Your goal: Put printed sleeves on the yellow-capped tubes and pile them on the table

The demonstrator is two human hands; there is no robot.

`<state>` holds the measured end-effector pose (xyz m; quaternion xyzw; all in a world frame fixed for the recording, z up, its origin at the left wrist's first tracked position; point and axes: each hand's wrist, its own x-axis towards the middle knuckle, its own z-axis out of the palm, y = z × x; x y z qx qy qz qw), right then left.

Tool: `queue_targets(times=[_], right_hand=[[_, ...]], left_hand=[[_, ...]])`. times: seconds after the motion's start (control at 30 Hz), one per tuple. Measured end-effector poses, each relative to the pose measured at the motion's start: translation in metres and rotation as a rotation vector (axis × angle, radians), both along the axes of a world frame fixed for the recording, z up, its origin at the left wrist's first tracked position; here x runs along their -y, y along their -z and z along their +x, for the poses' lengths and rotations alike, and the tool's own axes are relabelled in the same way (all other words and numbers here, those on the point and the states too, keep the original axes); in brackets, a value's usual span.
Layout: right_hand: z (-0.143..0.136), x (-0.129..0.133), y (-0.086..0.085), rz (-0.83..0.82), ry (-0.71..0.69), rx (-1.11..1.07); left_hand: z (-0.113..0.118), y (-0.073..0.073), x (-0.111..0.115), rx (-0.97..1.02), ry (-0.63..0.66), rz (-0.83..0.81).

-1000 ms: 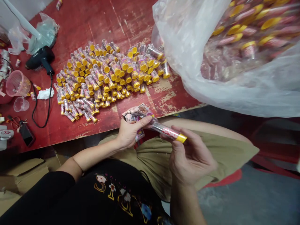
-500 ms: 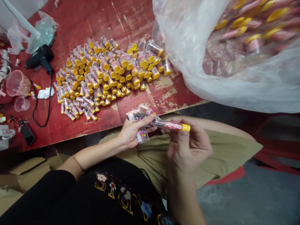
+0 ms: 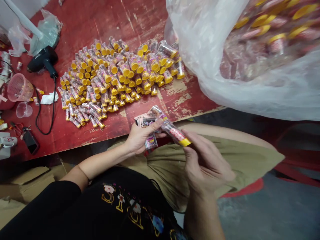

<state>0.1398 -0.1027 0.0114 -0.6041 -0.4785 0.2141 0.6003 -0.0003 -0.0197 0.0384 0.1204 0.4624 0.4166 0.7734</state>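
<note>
Over my lap, my left hand [image 3: 138,138] grips a small stack of printed clear plastic sleeves [image 3: 150,141]. Its thumb presses against a clear tube [image 3: 177,134] with red-and-white contents and a yellow cap [image 3: 185,142]. A printed sleeve [image 3: 160,115] surrounds the tube's far end, which points up and left. My right hand [image 3: 208,160] has the capped end between thumb and index finger, the other fingers loosely stretched out. On the red table [image 3: 140,20] beyond lies a big pile of similar yellow-capped tubes [image 3: 117,76].
A large white plastic bag [image 3: 212,86] of capped tubes stands at the right. At the left are a black heat gun [image 3: 45,61] with a cord, a pink basket [image 3: 18,87], a clear cup [image 3: 24,110], tissue [image 3: 49,98], a phone [image 3: 30,142] and a mug [image 3: 8,141].
The tube has turned so its capped end points more downward, and more of it sits inside the sleeve. My right hand has shifted right and down, its fingers straighter.
</note>
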Motion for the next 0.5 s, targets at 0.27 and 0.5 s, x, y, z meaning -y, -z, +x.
queue_targets(times=[0.27, 0.5], right_hand=[[-0.007, -0.011, -0.003, 0.042, -0.114, -0.051], [-0.023, -0.027, -0.006, 0.062, 0.124, -0.144]], left_hand=[[0.007, -0.002, 0.01, -0.012, 0.091, 0.13], [0.009, -0.004, 0.013, -0.058, 0.125, 0.133]])
